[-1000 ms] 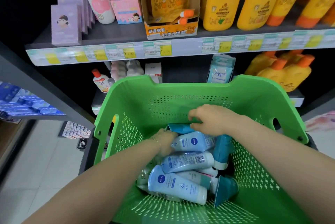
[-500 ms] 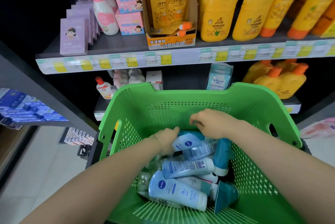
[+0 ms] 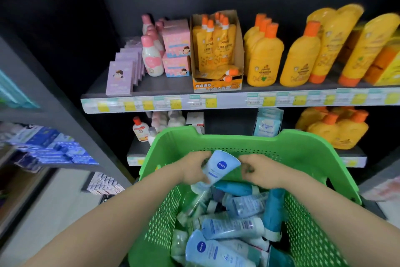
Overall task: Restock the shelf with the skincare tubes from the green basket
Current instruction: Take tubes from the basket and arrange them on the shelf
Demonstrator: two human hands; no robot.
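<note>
A green perforated basket [image 3: 287, 147] stands in front of me, filled with several blue and teal skincare tubes [image 3: 231, 226]. My left hand [image 3: 194, 169] grips a pale blue tube [image 3: 220, 166] with a round dark-blue logo, lifted above the pile near the basket's far wall, crimped end up. My right hand [image 3: 259, 169] is beside the tube's upper right edge, fingers curled near it; I cannot tell whether they touch it. The dark shelf [image 3: 151, 87] rises behind the basket.
The upper shelf carries lilac boxes [image 3: 120, 78], pink bottles and boxes [image 3: 175, 50], a carton of yellow pouches [image 3: 216, 50] and yellow bottles [image 3: 264, 61]. More yellow bottles [image 3: 337, 128] sit below. A side rack with blue packs [image 3: 49, 150] stands at left.
My left hand has lifted one pale blue tube out of the pile, up toward the basket's far wall. My right hand rose beside it. The view tilted upward, showing more shelf.
</note>
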